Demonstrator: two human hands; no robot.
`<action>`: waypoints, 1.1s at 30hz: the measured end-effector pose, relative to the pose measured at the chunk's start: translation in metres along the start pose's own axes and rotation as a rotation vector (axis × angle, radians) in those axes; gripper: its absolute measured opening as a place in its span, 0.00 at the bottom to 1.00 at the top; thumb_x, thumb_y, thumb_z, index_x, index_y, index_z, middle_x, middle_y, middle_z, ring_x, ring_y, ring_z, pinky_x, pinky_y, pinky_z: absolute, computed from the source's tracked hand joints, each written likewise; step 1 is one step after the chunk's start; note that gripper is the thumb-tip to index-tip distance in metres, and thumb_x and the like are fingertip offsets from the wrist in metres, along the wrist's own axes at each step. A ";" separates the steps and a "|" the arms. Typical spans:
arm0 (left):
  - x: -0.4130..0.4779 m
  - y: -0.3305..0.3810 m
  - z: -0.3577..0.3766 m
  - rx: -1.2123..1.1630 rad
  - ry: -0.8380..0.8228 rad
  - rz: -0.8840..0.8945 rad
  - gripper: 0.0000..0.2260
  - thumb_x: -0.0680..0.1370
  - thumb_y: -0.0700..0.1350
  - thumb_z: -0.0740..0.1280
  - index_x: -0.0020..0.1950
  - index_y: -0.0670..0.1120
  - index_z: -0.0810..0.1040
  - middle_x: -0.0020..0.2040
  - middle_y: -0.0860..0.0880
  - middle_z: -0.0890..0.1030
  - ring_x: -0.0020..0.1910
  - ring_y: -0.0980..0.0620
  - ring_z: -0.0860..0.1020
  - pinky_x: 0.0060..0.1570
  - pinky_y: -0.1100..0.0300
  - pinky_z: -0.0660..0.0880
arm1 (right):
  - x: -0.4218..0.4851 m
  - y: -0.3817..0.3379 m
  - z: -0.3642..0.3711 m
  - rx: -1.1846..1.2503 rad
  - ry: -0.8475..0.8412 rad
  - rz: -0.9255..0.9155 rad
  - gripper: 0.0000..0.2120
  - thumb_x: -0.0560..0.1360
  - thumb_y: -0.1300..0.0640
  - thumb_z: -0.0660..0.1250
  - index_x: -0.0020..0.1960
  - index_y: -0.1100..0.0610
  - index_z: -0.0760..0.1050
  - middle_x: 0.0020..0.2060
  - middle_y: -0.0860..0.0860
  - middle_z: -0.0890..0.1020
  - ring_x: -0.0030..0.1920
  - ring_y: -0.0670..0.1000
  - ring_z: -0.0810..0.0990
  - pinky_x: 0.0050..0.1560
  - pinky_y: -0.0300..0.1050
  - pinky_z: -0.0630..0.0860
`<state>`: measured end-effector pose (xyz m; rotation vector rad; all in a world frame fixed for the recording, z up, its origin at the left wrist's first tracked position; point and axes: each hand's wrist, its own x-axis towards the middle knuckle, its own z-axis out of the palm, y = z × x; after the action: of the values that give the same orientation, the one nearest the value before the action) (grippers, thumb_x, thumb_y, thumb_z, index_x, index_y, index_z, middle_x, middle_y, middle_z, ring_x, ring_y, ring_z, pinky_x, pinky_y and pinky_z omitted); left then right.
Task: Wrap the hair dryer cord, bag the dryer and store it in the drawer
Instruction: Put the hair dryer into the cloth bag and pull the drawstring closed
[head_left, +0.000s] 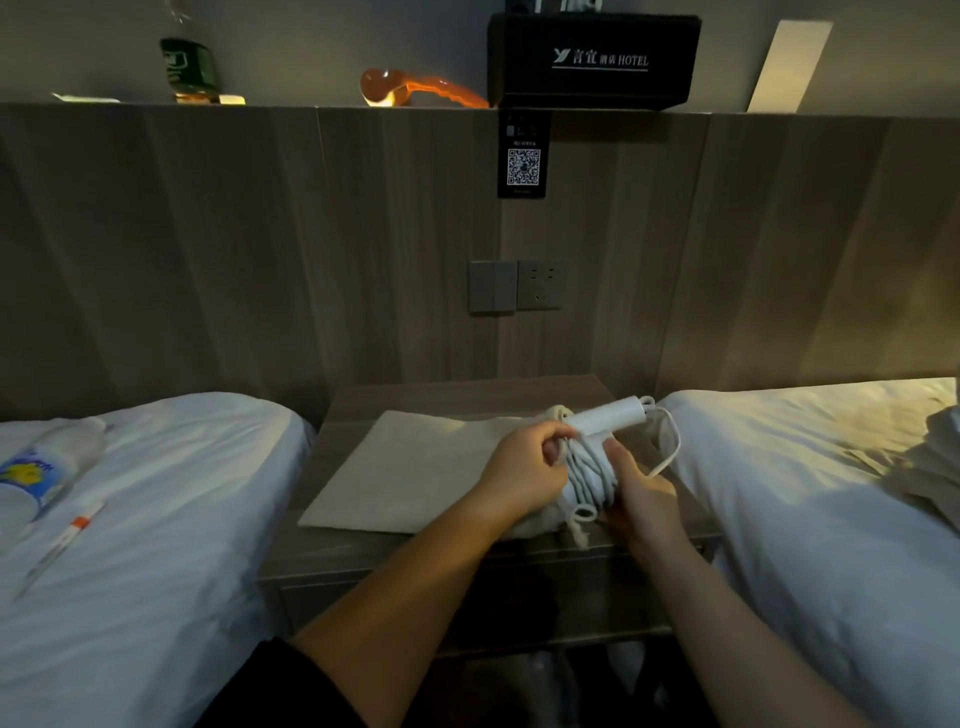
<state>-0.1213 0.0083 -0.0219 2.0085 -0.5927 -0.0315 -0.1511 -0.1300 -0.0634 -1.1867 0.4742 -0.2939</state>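
Head view: left grip pinched the cord wound round the hair dryer; right grip clasped it over the bench.

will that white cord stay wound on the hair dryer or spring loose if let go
Probably loosens: the white cord sits in slack, uneven coils round the white hair dryer, and its free part bows out in an arc, so it seems springy. The left hand pinches it and the right hand holds the dryer, likely what binds the coils.
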 end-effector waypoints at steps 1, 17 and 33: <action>0.002 0.001 -0.002 0.012 -0.028 -0.018 0.17 0.74 0.38 0.63 0.61 0.51 0.74 0.40 0.54 0.73 0.41 0.56 0.73 0.44 0.62 0.72 | -0.001 0.001 0.001 0.007 0.005 -0.017 0.18 0.71 0.49 0.70 0.51 0.63 0.79 0.44 0.61 0.84 0.46 0.59 0.84 0.46 0.52 0.80; 0.083 0.004 -0.015 0.462 0.031 -0.394 0.15 0.74 0.55 0.66 0.46 0.43 0.77 0.51 0.42 0.80 0.49 0.43 0.80 0.43 0.57 0.73 | 0.007 0.010 -0.009 -0.168 -0.133 -0.038 0.26 0.65 0.44 0.72 0.56 0.60 0.79 0.47 0.60 0.85 0.50 0.59 0.83 0.57 0.59 0.78; 0.058 0.016 0.015 0.546 -0.090 0.112 0.14 0.76 0.45 0.64 0.61 0.46 0.77 0.60 0.46 0.74 0.60 0.48 0.69 0.58 0.54 0.69 | 0.002 0.015 -0.009 -0.072 -0.090 -0.068 0.13 0.71 0.51 0.70 0.51 0.57 0.78 0.47 0.59 0.84 0.51 0.58 0.83 0.58 0.57 0.77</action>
<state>-0.0803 -0.0349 -0.0034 2.5047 -0.8381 0.1207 -0.1540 -0.1331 -0.0804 -1.2820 0.3690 -0.2823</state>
